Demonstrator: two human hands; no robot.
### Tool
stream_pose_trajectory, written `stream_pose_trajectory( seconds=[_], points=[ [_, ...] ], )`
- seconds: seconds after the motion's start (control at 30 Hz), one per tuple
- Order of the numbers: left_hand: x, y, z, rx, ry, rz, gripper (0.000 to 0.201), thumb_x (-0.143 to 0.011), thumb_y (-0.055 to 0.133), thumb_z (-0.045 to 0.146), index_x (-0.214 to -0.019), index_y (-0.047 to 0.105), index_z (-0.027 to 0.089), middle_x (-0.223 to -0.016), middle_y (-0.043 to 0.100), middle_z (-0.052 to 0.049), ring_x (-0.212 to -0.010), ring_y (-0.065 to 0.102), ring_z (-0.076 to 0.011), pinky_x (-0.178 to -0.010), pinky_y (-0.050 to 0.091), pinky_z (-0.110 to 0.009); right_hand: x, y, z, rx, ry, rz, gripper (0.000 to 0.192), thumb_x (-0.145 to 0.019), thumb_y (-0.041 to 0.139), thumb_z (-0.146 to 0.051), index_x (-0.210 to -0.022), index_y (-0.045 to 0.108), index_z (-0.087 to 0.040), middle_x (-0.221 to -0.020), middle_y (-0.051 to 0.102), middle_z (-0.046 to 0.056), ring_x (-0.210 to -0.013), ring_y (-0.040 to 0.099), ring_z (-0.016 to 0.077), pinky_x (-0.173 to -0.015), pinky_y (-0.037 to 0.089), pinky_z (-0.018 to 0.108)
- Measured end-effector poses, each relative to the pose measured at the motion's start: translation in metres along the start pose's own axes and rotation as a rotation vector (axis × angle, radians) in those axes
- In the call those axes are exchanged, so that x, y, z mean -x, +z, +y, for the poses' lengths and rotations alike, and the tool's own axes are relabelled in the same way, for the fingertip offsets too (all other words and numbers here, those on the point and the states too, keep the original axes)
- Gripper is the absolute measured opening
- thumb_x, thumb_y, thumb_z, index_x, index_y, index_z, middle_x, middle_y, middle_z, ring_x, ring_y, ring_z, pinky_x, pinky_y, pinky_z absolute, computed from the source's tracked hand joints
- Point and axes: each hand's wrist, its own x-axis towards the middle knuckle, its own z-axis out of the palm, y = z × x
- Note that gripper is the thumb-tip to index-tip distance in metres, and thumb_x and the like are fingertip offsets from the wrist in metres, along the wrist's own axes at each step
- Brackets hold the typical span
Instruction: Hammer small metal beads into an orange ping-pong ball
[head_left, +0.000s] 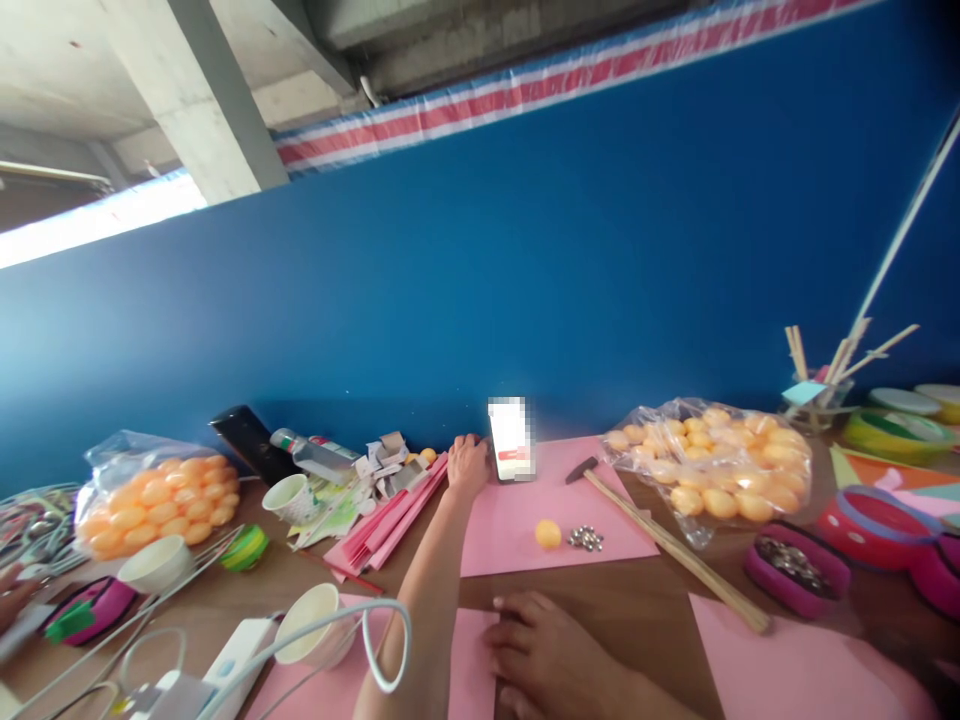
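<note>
My left hand [466,465] reaches forward to the back of the table and sits against the left edge of a white phone [511,440], which stands upright against the blue wall. Whether its fingers grip the phone is unclear. My right hand [551,650] rests palm down on the wooden table [645,600], fingers on the edge of a pink sheet [469,665], holding nothing. Between the hands lies another pink sheet [517,515] with a single orange ball [547,533] and a small heap of metal pieces [585,539] on it.
A hammer [675,550] with a long wooden handle lies diagonally at right. Bags of orange balls stand at right [712,465] and left [157,500]. Paper cups [311,620], a white cable [375,640], pink strips [390,520] and coloured bowls [795,578] crowd the table. Another person's hand [11,595] shows far left.
</note>
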Motion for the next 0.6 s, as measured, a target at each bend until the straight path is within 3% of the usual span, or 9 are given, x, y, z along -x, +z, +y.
stream_pose_trajectory(
  seconds=[0.23,0.43,0.6],
  points=[
    [0.002,-0.001,-0.001,0.123,-0.087,0.046,0.024,-0.073,0.047,0.013,-0.095,0.056,0.019,-0.088,0.056,-0.011,-0.100,0.042,-0.0260,-0.086,0.029,-0.038,0.000,0.000,0.001,-0.021,0.000,-0.017,0.021,-0.075,0.051,-0.032,-0.090,0.061,-0.022,-0.102,0.062,-0.002,-0.109,0.041,0.0190,-0.096,0.029,0.033],
    [0.015,-0.014,-0.005,0.385,-0.164,0.188,0.040,-0.070,0.054,0.016,-0.110,0.050,0.022,-0.106,0.051,-0.010,-0.108,0.038,-0.0255,-0.091,0.028,-0.037,0.000,-0.003,-0.002,-0.036,0.031,-0.002,0.019,-0.077,0.049,-0.029,-0.089,0.062,-0.023,-0.104,0.061,-0.004,-0.108,0.040,0.0171,-0.098,0.026,0.031],
    [0.042,-0.020,-0.002,0.738,-0.297,0.363,0.038,-0.067,0.057,0.022,-0.105,0.053,0.019,-0.104,0.044,-0.009,-0.080,0.051,-0.0166,-0.082,0.039,-0.036,0.001,-0.007,-0.003,-0.063,0.045,-0.033,0.020,-0.080,0.047,-0.031,-0.092,0.060,-0.022,-0.109,0.059,-0.003,-0.111,0.038,0.0183,-0.098,0.027,0.033]
  ],
)
